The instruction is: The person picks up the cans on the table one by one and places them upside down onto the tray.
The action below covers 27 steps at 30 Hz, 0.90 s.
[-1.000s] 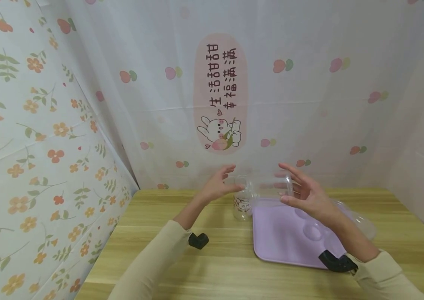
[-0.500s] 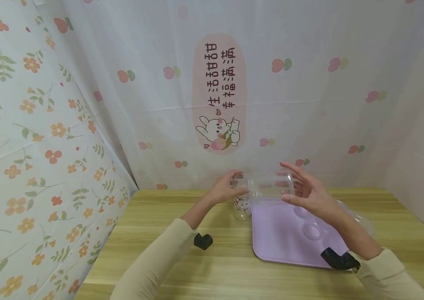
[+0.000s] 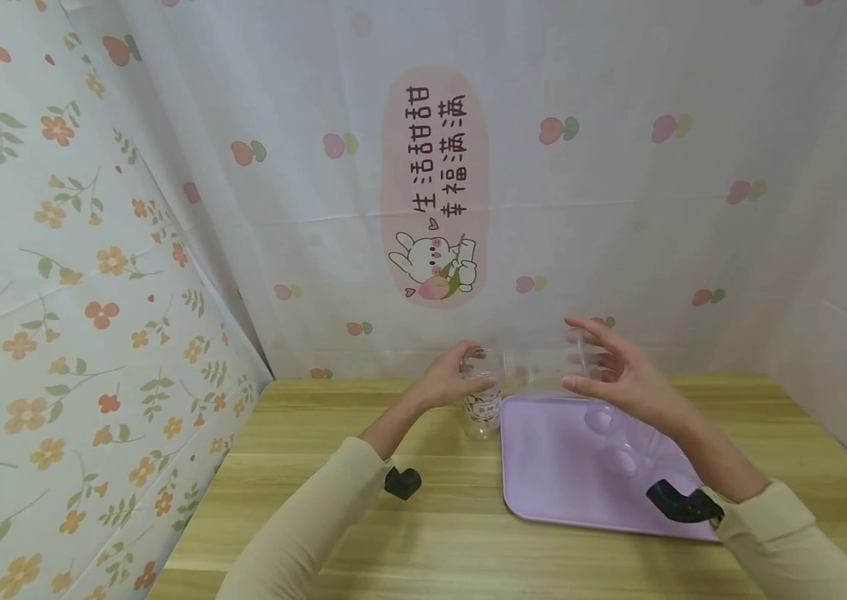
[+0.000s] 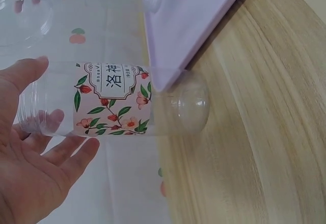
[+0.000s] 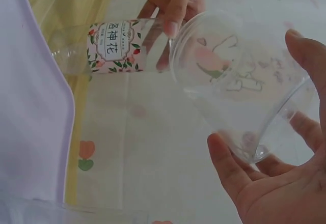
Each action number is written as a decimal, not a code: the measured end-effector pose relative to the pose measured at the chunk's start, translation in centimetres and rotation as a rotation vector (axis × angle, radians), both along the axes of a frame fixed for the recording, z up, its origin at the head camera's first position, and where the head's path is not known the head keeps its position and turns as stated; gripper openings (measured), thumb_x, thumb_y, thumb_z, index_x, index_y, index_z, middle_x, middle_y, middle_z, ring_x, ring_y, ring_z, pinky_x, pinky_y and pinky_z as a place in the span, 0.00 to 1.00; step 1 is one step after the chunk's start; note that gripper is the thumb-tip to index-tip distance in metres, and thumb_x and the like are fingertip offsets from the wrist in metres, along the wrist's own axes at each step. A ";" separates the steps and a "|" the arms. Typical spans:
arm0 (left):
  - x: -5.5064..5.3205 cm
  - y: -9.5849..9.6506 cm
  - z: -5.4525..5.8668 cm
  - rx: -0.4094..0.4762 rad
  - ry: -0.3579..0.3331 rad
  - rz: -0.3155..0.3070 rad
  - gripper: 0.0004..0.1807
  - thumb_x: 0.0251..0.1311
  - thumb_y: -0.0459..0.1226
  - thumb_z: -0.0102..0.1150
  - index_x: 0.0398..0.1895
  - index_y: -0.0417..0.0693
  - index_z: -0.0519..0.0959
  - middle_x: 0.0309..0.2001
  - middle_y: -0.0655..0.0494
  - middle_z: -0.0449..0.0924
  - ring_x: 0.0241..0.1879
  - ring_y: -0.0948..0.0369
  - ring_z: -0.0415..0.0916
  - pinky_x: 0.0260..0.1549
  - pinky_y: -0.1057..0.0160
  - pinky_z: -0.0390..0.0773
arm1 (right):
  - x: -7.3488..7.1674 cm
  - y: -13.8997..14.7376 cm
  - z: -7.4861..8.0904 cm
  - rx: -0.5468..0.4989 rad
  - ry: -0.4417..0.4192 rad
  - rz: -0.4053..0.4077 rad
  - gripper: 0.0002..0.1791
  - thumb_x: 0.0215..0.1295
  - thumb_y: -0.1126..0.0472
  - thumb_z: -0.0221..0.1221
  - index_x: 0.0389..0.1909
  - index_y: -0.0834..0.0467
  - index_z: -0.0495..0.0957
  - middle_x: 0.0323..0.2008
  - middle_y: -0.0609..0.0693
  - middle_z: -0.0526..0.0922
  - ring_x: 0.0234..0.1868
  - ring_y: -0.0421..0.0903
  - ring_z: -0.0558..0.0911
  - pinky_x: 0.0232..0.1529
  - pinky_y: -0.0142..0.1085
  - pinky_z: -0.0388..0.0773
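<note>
In the head view, a clear plastic jar (image 3: 482, 408) stands upright on the table, left of the lilac tray's corner. My left hand (image 3: 438, 383) grips it near the top, thumb on one side and fingers on the other. The left wrist view shows its pink floral label (image 4: 114, 102) with Chinese characters. My right hand (image 3: 629, 385) holds a clear plastic cup (image 3: 539, 375) around its base end, raised above the tray. The cup lies on its side in the air, its rim (image 5: 181, 56) pointing toward the jar's neck. Nothing shows inside either container.
The lilac tray (image 3: 551, 475) lies on the wooden table (image 3: 333, 500), partly under my right forearm. Clear rounded plastic pieces (image 3: 622, 461) show on its right part. A printed curtain (image 3: 318, 250) hangs along the table's back edge, and a floral one (image 3: 78, 333) hangs at the left.
My left hand has moved right and taken hold of the jar's upper part. My right hand has shifted slightly right with the cup still in it.
</note>
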<state>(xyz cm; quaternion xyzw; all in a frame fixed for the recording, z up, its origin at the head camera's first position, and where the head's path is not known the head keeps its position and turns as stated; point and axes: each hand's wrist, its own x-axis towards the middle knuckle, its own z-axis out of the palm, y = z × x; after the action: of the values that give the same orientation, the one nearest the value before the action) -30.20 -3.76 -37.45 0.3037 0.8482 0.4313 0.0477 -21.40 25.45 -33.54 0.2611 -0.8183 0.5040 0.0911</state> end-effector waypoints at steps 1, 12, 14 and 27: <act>0.0 0.0 0.0 -0.006 0.001 0.001 0.35 0.65 0.42 0.68 0.71 0.40 0.66 0.66 0.44 0.73 0.64 0.45 0.70 0.61 0.53 0.72 | 0.0 0.0 0.1 0.014 -0.003 -0.011 0.45 0.64 0.65 0.70 0.78 0.45 0.60 0.71 0.56 0.64 0.60 0.62 0.76 0.56 0.41 0.78; 0.2 -0.3 0.3 -0.046 0.003 -0.005 0.36 0.66 0.44 0.67 0.71 0.37 0.65 0.66 0.45 0.73 0.63 0.47 0.71 0.61 0.51 0.72 | -0.7 -0.3 1.6 0.208 -0.011 -0.104 0.46 0.60 0.55 0.74 0.77 0.52 0.62 0.73 0.61 0.63 0.59 0.74 0.73 0.51 0.60 0.79; 0.2 -0.3 0.4 -0.050 0.009 -0.004 0.35 0.66 0.44 0.67 0.71 0.37 0.65 0.66 0.45 0.73 0.63 0.47 0.71 0.61 0.51 0.72 | -0.9 -0.4 1.8 0.260 -0.004 -0.111 0.47 0.60 0.52 0.74 0.76 0.54 0.62 0.72 0.62 0.63 0.60 0.74 0.72 0.49 0.60 0.80; 0.3 -0.2 0.7 -0.075 0.015 -0.002 0.36 0.66 0.44 0.67 0.71 0.38 0.65 0.66 0.45 0.73 0.63 0.47 0.72 0.61 0.51 0.72 | -2.2 -1.6 2.3 0.496 -0.035 -0.139 0.48 0.56 0.46 0.75 0.73 0.61 0.65 0.67 0.69 0.67 0.62 0.72 0.71 0.53 0.68 0.72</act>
<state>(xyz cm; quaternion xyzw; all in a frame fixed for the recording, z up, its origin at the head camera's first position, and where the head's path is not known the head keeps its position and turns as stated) -29.94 -3.98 -36.74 0.3058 0.8638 0.3968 0.0534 -23.61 23.87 -31.24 0.2095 -0.9343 0.2851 0.0446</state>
